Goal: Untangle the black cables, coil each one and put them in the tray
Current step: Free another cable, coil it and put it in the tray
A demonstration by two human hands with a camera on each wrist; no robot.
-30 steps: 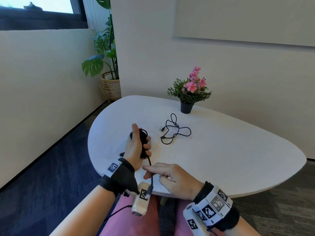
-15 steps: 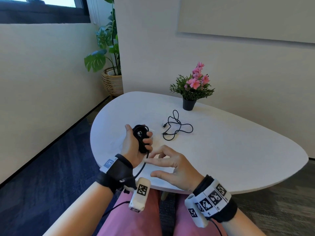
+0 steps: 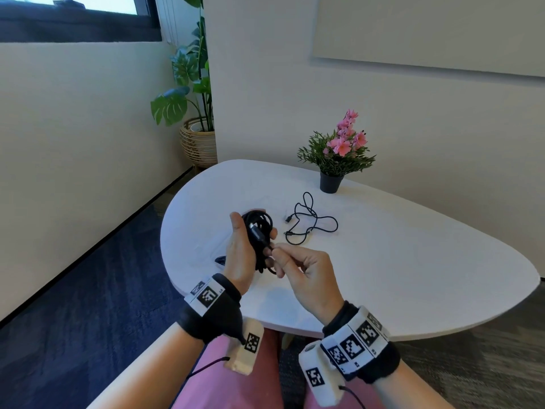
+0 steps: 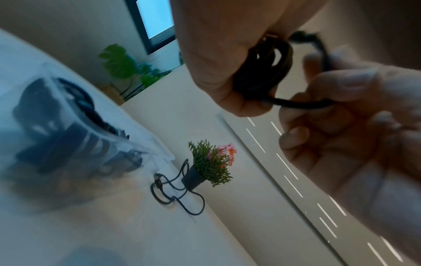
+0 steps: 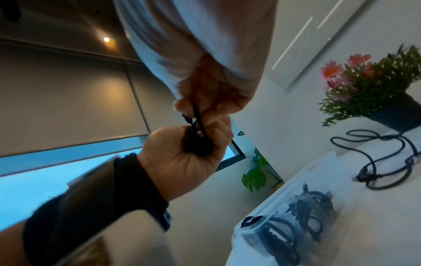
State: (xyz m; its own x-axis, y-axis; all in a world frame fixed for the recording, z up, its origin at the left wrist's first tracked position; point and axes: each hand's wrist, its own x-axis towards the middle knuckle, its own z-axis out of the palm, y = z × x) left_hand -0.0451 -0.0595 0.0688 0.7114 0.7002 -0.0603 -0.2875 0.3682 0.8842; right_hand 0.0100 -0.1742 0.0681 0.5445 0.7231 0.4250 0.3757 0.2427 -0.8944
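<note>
left hand (image 3: 240, 255) grips coiled black cable (image 3: 259, 231) | right hand (image 3: 306, 273) pinches its loose end | clear tray (image 5: 296, 225) holds coils beneath | loose cable (image 3: 309, 224) on white tabletop (image 3: 413, 261) | wristbands: square codes, no legible writing | potted flowers (image 3: 339, 152), cream walls

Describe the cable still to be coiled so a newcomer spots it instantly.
On the white table, look just in front of the potted pink flowers. The loose cable lies there in open, sprawling loops, untouched, unlike the tight bundle gripped in the left hand.
</note>
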